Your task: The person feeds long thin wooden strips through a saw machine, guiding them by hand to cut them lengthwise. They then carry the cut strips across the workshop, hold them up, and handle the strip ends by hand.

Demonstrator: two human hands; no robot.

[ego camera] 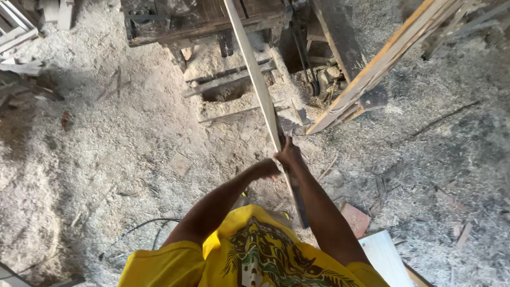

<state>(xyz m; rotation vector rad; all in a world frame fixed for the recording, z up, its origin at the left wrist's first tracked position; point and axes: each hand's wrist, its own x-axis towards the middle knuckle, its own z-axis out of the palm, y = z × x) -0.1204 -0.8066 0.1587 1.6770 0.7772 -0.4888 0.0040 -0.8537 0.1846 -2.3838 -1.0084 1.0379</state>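
A long, thin wooden plank (255,74) runs from the machine at the top down toward my body, its near end dark. My right hand (290,154) grips the plank near its lower part. My left hand (265,168) is closed against the plank just beside and below the right one. Both forearms reach forward from my yellow shirt (249,255). The plank's far end lies over a dark wooden machine table (202,21).
Sawdust covers the floor all around. A stack of long planks (382,58) leans at the upper right. Scrap wood lies at the upper left (21,32), a pale board (385,258) at the lower right, and a black cable (143,226) at the lower left.
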